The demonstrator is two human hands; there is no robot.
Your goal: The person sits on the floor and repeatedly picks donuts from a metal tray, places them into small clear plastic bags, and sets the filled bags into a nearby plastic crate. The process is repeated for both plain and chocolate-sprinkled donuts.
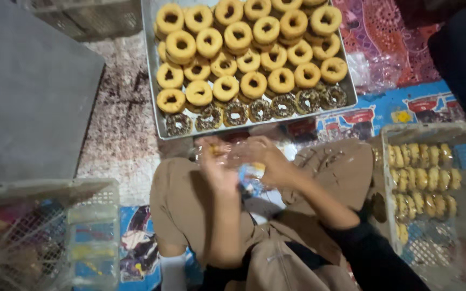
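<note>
I hold a thin clear plastic bag (233, 153) between my left hand (217, 167) and right hand (268, 161), both pinching it; flimsy, slippery, I'd judge, best gripped by its edges.

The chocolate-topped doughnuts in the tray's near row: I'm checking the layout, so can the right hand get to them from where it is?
Probably yes. The right hand is just short of the tray, and nothing lies between it and the chocolate-topped doughnuts. It is busy with a clear plastic bag, though.

Matt metal tray (150, 64); dull golden doughnuts (238, 35), some glazed dark; clear glossy plastic wrapper (233, 153); white plastic mesh crate (386, 178); glossy printed floor mat (405, 108).
</note>
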